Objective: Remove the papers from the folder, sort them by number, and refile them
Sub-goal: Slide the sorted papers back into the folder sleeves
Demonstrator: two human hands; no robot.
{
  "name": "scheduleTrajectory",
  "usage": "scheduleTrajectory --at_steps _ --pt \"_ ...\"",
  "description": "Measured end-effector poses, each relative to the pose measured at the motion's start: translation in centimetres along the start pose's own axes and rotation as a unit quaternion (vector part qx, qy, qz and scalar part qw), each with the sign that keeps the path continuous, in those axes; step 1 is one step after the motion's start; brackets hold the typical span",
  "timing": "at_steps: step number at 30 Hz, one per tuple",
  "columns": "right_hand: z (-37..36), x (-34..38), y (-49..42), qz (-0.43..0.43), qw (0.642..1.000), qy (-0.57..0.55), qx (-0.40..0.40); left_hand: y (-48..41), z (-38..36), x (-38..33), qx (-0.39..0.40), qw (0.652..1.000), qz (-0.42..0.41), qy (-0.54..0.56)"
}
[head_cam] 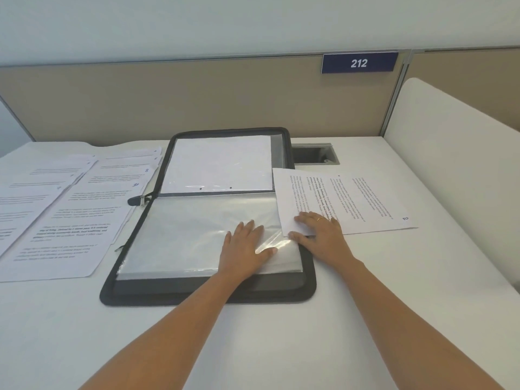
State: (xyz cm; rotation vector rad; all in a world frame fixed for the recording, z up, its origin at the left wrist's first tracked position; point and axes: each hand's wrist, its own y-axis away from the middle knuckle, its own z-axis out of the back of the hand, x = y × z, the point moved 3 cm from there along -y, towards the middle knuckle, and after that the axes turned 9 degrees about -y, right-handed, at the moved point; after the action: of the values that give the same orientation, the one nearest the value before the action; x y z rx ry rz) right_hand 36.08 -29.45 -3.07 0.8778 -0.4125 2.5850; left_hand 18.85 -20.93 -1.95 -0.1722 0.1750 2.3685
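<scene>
A black zip folder (132, 294) lies open on the white desk, with clear plastic sleeves (191, 232) in its near half and a sleeve holding a white sheet (219, 161) in its far half. My left hand (244, 249) presses flat on the near sleeves by their right edge. My right hand (320, 235) grips the near corner of a printed paper marked 2 (360, 201), which lies at the folder's right edge, partly over it. Several numbered papers (84, 209) are fanned out in overlapping rows left of the folder.
A beige partition with a blue sign reading 212 (359, 62) stands behind the desk. A cable opening (315, 154) sits in the desk behind the folder. A white side panel (455, 164) rises on the right.
</scene>
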Motion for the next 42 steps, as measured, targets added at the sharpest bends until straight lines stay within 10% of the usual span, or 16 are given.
scheduleTrajectory --at_steps 9,28,42 --pt "0.0 0.0 -0.1 -0.011 0.999 -0.014 0.041 0.6 1.1 0.9 -0.132 0.986 0.035 0.093" --pt "1.7 0.1 0.7 -0.050 0.969 -0.189 -0.150 -0.2 2.4 0.5 -0.072 0.957 0.087 0.267" --pt "2.0 0.0 0.9 -0.027 0.965 -0.160 -0.204 -3.4 2.6 -1.6 -0.029 0.993 -0.099 0.051"
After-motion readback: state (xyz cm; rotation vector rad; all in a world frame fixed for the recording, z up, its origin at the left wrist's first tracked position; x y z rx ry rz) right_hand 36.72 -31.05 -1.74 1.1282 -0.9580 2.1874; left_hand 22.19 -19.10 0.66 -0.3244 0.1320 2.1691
